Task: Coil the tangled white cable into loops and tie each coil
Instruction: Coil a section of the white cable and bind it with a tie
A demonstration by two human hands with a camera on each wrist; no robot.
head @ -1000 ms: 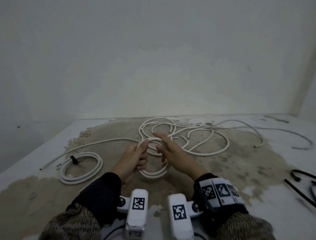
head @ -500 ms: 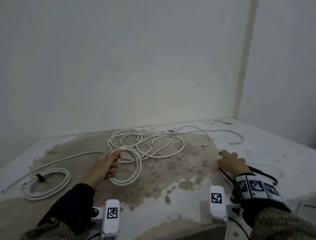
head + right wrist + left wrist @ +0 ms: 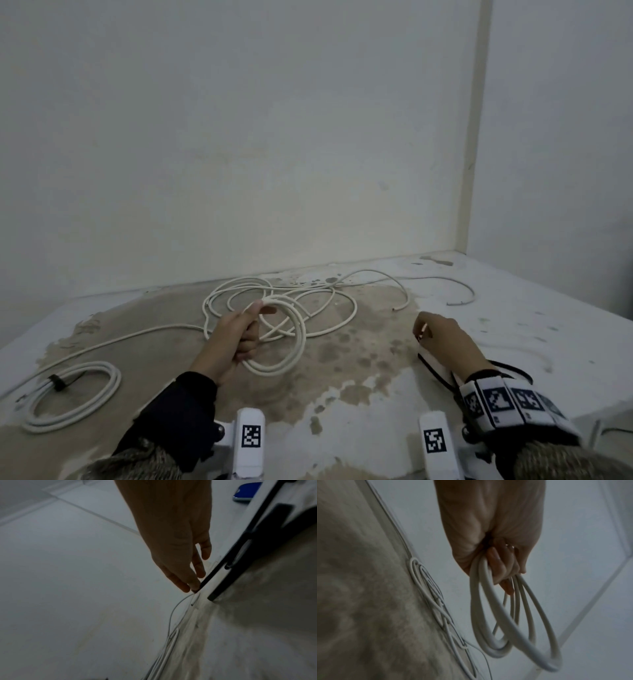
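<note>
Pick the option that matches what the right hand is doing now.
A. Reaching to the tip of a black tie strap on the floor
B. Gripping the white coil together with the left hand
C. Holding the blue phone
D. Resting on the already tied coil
A: the right hand has its fingertips at the end of a black tie strap, while the left hand alone holds the white coil.

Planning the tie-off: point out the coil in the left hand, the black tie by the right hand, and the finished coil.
Held coil (image 3: 291,346), head view: right side of loops.
Black tie (image 3: 223,563), right wrist view: middle of strip.
Finished coil (image 3: 102,394), head view: right curve.
</note>
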